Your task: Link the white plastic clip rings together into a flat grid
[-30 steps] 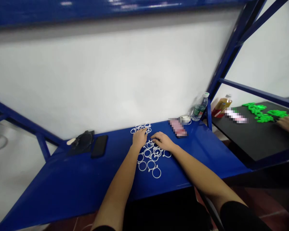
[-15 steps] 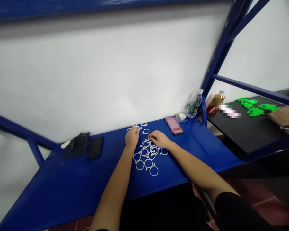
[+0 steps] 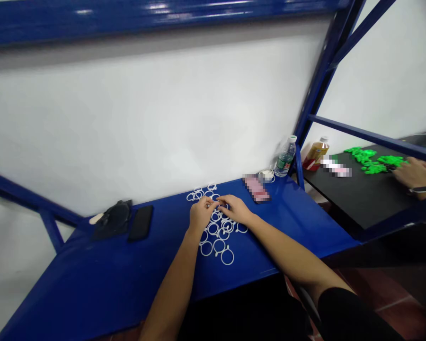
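Note:
Several white plastic rings (image 3: 218, 234) lie spread on a blue metal shelf (image 3: 128, 274); a smaller group of white rings (image 3: 200, 193) sits further back near the wall. My left hand (image 3: 200, 214) and my right hand (image 3: 236, 210) meet above the spread, fingertips pinched together on one white ring (image 3: 216, 204). Both hands rest low over the rings.
A black phone (image 3: 140, 222) and a dark pouch (image 3: 112, 219) lie at the left. A phone (image 3: 256, 187), a small round item (image 3: 267, 175) and a water bottle (image 3: 284, 157) stand at the right. On the neighbouring black table (image 3: 355, 199), another person's hand (image 3: 413, 173) touches green parts (image 3: 372, 159).
My left hand came back from the far group of rings toward my right hand. Both hands now pinch a ring between them.

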Available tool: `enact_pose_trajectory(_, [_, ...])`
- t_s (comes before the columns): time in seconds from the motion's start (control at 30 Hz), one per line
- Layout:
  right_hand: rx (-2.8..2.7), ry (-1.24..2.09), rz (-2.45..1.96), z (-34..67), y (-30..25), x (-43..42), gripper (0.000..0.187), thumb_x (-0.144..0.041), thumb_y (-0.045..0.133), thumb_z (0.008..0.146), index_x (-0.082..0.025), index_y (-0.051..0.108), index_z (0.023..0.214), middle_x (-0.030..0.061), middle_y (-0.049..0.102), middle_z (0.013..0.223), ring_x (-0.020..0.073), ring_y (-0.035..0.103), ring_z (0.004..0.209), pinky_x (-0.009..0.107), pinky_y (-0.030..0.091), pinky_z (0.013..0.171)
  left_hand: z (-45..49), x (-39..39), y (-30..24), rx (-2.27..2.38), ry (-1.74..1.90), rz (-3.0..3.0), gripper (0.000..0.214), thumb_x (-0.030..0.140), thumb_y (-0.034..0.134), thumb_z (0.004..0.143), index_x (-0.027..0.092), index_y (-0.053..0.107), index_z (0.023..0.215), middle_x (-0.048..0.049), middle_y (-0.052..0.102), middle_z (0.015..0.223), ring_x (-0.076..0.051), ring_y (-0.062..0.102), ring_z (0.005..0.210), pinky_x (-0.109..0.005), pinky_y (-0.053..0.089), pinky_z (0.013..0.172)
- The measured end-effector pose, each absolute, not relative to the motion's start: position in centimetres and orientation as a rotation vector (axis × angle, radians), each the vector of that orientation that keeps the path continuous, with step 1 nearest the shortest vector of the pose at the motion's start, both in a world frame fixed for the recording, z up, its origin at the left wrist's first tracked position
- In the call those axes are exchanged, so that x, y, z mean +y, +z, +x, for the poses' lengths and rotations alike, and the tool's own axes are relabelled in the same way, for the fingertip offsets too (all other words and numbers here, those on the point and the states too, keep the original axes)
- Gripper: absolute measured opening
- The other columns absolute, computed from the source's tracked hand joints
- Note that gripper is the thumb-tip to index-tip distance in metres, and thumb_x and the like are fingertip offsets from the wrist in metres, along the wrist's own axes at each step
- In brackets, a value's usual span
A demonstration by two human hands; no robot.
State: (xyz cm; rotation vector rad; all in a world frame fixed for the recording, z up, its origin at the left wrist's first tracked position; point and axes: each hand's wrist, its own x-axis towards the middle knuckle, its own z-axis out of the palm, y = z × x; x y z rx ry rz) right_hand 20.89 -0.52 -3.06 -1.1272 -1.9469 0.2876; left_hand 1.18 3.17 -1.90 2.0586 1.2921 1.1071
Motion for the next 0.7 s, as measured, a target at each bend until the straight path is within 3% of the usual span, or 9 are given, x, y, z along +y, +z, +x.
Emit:
enact_pose_trajectory(0.1, [-1.982,0.230,-1.060,20.8,-3.0,-0.6,0.024,-0.028,0.064,0.100,-0.022,0.069,0.122,0.0076,0.076,0.104,0.0215,0.070,0.095,0.035,0.054,0.087,1.4,1.8,-1.6,1.211,1.078,1.995,0.019,0.041,0.076,0.086,0.023,0.069,0.083,0.0012,0.075,0.070,-0.017,0.073,0.066,-0.027,0.056,0.065])
enact_pose_trajectory(0.33, [-1.905,0.188,-1.052,21.3,-3.1,-0.3,0.017,-0.030,0.059,0.104,-0.024,0.072,0.114,0.0072,0.076,0.102,0.0206,0.069,0.092,0.034,0.055,0.084,1.4,1.9,-2.3,0.960,1.075,1.943,0.017,0.031,0.069,0.091,0.023,0.074,0.105,-0.0043,0.082,0.100,-0.021,0.079,0.094,-0.031,0.063,0.085])
enact_pose_trajectory(0.7, [-1.940,0.211,-1.091,21.2,-3.0,-0.4,0.021,-0.033,0.060,0.103,-0.024,0.073,0.117,0.0070,0.076,0.103,0.0204,0.070,0.092,0.034,0.055,0.087,-0.6,2.8,-1.5,1.212,1.199,2.117,0.019,0.030,0.058,0.100,0.023,0.076,0.102,-0.0006,0.081,0.089,-0.015,0.076,0.072,-0.025,0.058,0.074])
